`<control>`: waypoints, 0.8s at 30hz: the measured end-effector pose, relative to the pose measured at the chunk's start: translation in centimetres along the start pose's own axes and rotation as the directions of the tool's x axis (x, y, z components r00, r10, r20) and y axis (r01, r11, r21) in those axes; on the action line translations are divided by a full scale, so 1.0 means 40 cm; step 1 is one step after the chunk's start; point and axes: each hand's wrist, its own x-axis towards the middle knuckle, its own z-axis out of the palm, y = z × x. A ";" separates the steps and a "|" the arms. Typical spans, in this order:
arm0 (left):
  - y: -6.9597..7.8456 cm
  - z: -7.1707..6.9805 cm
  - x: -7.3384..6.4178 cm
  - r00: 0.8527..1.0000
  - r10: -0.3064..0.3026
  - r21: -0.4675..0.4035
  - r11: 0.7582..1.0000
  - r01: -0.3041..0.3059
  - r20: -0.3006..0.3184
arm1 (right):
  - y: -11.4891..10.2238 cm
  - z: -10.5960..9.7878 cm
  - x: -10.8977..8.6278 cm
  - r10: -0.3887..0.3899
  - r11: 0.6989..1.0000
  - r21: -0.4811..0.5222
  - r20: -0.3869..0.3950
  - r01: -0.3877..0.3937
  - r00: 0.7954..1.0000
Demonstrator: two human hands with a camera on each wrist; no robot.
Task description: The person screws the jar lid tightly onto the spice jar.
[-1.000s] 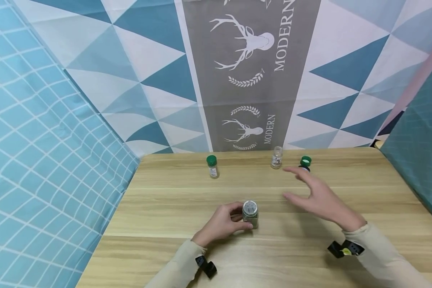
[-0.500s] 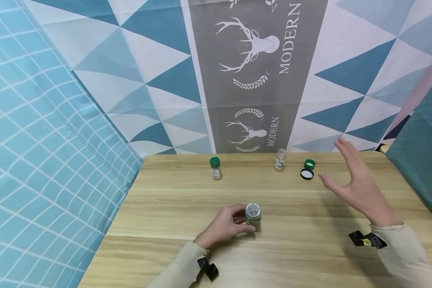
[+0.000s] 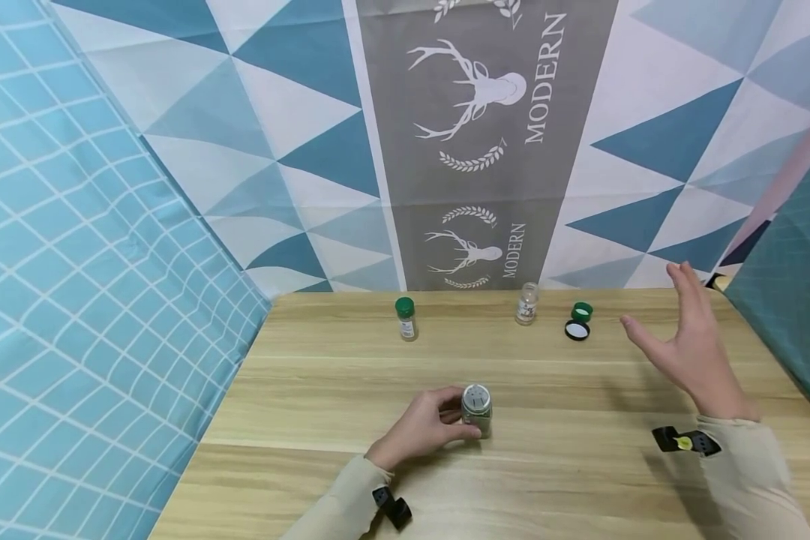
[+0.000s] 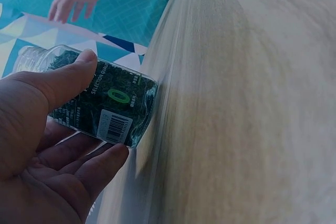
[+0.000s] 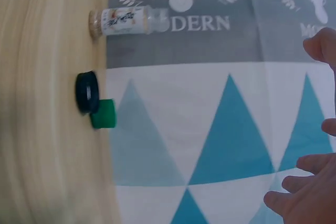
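My left hand [image 3: 427, 427] holds a glass spice jar [image 3: 477, 414] of dark green flakes, upright on the table. In the left wrist view the thumb and fingers grip the jar [image 4: 107, 100] from both sides, over its label and barcode. A grey perforated shaker top covers its mouth. Raised over the right part of the table, my right hand [image 3: 698, 356] has its fingers spread and holds nothing. Nearest to it lie a black lid [image 3: 577, 330] and a green cap [image 3: 582, 311], side by side near the back edge.
A clear small bottle [image 3: 526, 306] without a cap stands near the back edge. Left of it is a bottle with a green cap [image 3: 406, 319]. A patterned cloth [image 3: 472, 150] hangs behind the wooden table [image 3: 324, 405]; blue gridded cloth [image 3: 108, 300] borders the left.
The right hand has moved right and away from the lid and cap, which now show fully. My left hand keeps holding the spice jar in place.
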 end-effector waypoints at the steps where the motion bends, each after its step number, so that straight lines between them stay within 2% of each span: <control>1: 0.000 -0.001 -0.001 1.000 0.000 0.001 1.000 0.000 -0.001 | 0.007 0.004 0.001 0.017 1.000 -0.003 0.016 -0.017 1.000; 5: 0.000 -0.001 -0.002 1.000 0.001 0.012 1.000 -0.001 -0.005 | 0.037 0.021 0.003 0.091 0.996 -0.009 0.103 -0.090 0.991; 9: -0.001 0.000 -0.001 1.000 0.009 0.024 1.000 -0.009 -0.004 | 0.067 0.042 0.004 0.132 0.991 -0.049 0.184 -0.125 0.974; 17: -0.006 0.005 0.000 1.000 0.001 0.024 1.000 -0.001 -0.005 | 0.127 0.104 0.004 0.113 0.993 -0.051 0.276 -0.103 0.954; 24: -0.001 0.004 0.001 1.000 -0.005 0.017 1.000 0.005 -0.001 | 0.141 0.143 0.004 0.116 0.993 -0.063 0.370 -0.099 0.922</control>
